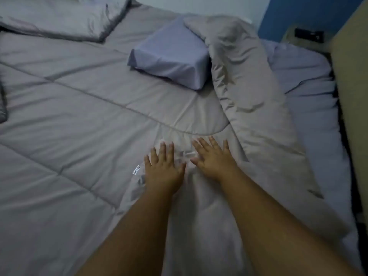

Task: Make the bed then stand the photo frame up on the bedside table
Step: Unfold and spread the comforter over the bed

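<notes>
A grey quilted duvet (69, 108) covers most of the bed. Its right edge (249, 92) is folded back in a long bunched strip, baring the pale blue sheet (306, 92) beside it. My left hand (163, 168) and my right hand (214, 156) lie flat on the duvet side by side, fingers spread, holding nothing. A small white label (136, 169) sits just left of my left hand. A blue block-shaped pillow (171, 54) rests on the duvet beyond my hands. A dark flat object (308, 35), perhaps the photo frame, lies on a beige surface at the far right.
A grey pillow (59, 16) lies at the far left of the bed. A beige padded panel (352, 92) runs along the bed's right side. A blue wall (310, 10) stands behind the far right corner.
</notes>
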